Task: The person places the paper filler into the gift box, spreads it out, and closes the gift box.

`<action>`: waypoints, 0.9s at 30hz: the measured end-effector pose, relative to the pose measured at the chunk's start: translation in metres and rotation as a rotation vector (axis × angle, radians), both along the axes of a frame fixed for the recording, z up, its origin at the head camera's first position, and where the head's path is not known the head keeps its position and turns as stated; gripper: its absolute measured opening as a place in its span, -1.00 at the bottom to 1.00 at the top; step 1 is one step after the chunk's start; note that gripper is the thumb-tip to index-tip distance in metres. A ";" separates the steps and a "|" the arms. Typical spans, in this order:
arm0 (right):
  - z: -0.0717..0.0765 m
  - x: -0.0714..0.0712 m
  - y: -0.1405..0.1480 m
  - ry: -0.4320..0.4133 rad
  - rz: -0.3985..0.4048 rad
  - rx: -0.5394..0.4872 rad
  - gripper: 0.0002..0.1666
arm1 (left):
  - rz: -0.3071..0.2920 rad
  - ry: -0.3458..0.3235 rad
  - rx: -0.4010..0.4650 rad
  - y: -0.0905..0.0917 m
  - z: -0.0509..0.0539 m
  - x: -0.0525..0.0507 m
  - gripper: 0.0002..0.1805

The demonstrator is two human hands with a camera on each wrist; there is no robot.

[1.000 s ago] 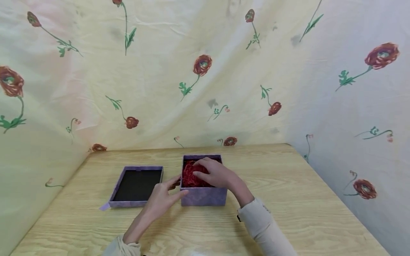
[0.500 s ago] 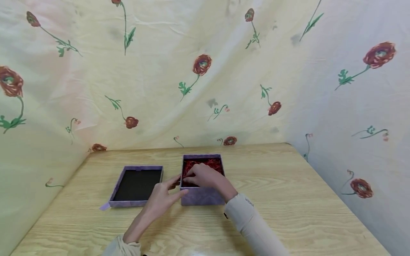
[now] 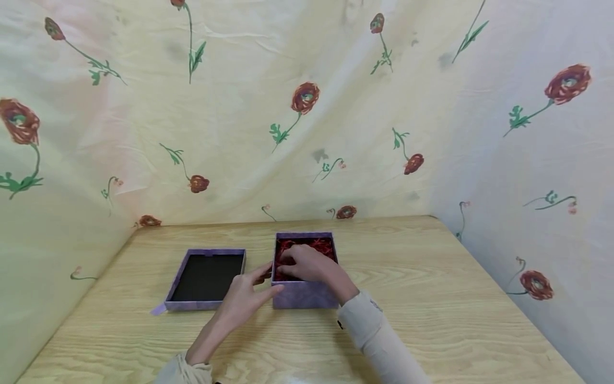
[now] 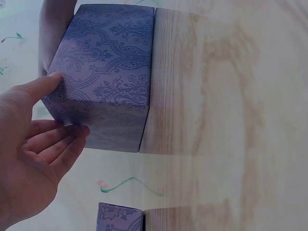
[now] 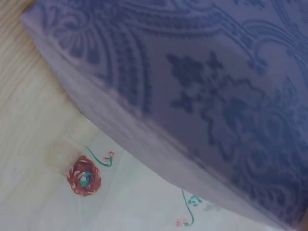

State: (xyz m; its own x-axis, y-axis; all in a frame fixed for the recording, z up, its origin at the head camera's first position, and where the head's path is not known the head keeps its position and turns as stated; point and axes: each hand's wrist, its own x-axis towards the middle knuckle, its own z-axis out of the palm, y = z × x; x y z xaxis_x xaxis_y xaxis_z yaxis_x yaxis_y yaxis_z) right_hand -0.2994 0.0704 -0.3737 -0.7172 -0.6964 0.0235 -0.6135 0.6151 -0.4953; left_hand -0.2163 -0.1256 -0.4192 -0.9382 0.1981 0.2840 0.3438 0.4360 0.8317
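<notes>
A purple patterned box (image 3: 305,295) stands uncovered on the table, with red shredded paper (image 3: 322,245) inside. My left hand (image 3: 240,301) holds its near left corner. In the left wrist view, the thumb of that left hand (image 4: 29,159) lies on one face of the box (image 4: 106,53) and the fingers on the adjoining face. My right hand (image 3: 309,264) reaches down into the box over the shreds, thumb apart from the forefinger. Its fingertips are hidden among the shreds and below the rim. The right wrist view is filled mostly by the box's patterned side (image 5: 202,86).
Left of the box lies its purple lid (image 3: 199,305), inside upward, showing a black lining. A lilac ribbon tab (image 3: 159,309) sticks out at the lid's near left corner. Flowered cloth (image 3: 240,133) hangs behind and beside the wooden table (image 3: 408,266).
My right hand has moved down and left, deeper into the box, and the heaped red shreds now sit lower. My left hand keeps its place at the corner.
</notes>
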 end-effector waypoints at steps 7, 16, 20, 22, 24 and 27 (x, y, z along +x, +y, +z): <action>0.005 0.008 0.008 0.088 -0.005 -0.021 -0.73 | 0.001 -0.021 -0.005 0.000 0.001 0.000 -0.29; 0.010 0.020 0.019 0.161 -0.061 -0.106 -0.70 | -0.004 -0.005 -0.007 -0.001 0.001 0.000 -0.30; 0.012 0.028 0.018 0.153 -0.063 -0.210 -0.69 | 0.006 -0.003 -0.020 -0.002 0.001 0.000 -0.29; 0.012 0.033 0.016 0.147 -0.071 -0.279 -0.67 | 0.011 -0.010 -0.025 -0.002 0.002 0.001 -0.26; 0.012 0.038 0.013 0.146 -0.088 -0.353 -0.64 | 0.009 -0.013 -0.027 -0.004 0.003 0.002 -0.24; 0.011 0.045 0.007 0.157 -0.107 -0.473 -0.61 | 0.010 -0.006 -0.029 -0.009 0.005 0.003 -0.21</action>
State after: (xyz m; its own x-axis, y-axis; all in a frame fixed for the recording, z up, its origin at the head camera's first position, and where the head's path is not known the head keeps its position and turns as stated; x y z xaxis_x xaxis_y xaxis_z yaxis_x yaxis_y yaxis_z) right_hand -0.2540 0.0779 -0.3630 -0.7467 -0.5061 0.4317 -0.6485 0.4095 -0.6417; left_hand -0.2135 -0.1347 -0.4141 -0.9417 0.1971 0.2726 0.3345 0.4628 0.8209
